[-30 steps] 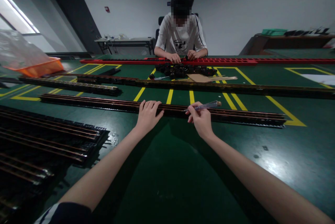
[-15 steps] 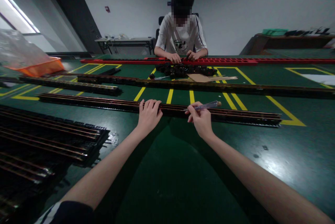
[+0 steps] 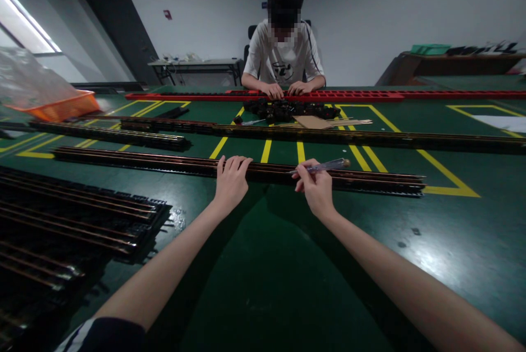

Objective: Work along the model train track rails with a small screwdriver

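A long black rail [image 3: 378, 181] with copper-coloured strips lies across the table in front of me. My left hand [image 3: 232, 181] grips it near its middle, fingers curled over the top and far side. In my right hand [image 3: 315, 186] is a screwdriver [image 3: 329, 165] with a clear handle, held like a pen. Its handle end points right, and its thin tip points left at the rail between my two hands. Whether the tip touches the rail I cannot tell.
Several similar rails [image 3: 74, 206] lie at the left; more rails [image 3: 370, 136] lie beyond mine. An orange basket [image 3: 69, 106] holds clear plastic. A person [image 3: 283, 58] sits opposite, hands at a dark heap of parts [image 3: 283, 111] behind a piece of cardboard [image 3: 314, 121]. A red frame [image 3: 361, 97] runs along the far side.
The rail has slid to the left, with my left hand shifting slightly the same way. My right hand and the screwdriver stay almost in place. The person's hand opposite has moved a little.
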`<state>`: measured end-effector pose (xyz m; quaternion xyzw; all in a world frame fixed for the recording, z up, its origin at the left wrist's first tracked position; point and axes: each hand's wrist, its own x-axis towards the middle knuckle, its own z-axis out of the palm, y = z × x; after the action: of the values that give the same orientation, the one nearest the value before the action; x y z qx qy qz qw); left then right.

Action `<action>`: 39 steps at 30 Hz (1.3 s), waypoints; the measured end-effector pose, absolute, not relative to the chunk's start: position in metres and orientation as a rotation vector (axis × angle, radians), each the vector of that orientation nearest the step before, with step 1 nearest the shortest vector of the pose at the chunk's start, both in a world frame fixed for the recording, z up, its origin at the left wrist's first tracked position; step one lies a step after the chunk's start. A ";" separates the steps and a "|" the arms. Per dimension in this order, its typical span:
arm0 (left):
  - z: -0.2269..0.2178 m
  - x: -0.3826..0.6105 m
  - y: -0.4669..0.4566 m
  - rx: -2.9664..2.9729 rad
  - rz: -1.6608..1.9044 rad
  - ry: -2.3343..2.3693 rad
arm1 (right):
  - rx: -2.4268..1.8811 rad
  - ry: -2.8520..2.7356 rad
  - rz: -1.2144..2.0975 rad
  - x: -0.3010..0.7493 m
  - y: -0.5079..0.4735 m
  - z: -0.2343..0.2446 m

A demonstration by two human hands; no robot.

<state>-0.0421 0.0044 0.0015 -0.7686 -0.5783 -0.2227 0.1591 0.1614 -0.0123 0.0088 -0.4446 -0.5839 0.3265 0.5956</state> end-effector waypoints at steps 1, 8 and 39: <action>0.002 -0.042 0.004 -2.197 -0.639 -1.654 | -1.033 -1.347 0.755 0.161 -0.012 0.009; 0.004 -0.042 0.004 -2.194 -0.651 -1.690 | -1.029 -1.311 0.717 0.162 -0.013 0.010; 0.002 -0.047 0.007 -2.333 -0.735 -1.641 | -1.026 -1.344 0.751 0.163 -0.012 0.010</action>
<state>-0.0475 0.0074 0.0019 -0.7883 -0.5544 -0.2482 0.0981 0.1625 -0.0121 0.0097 -0.4429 -0.5802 0.3241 0.6018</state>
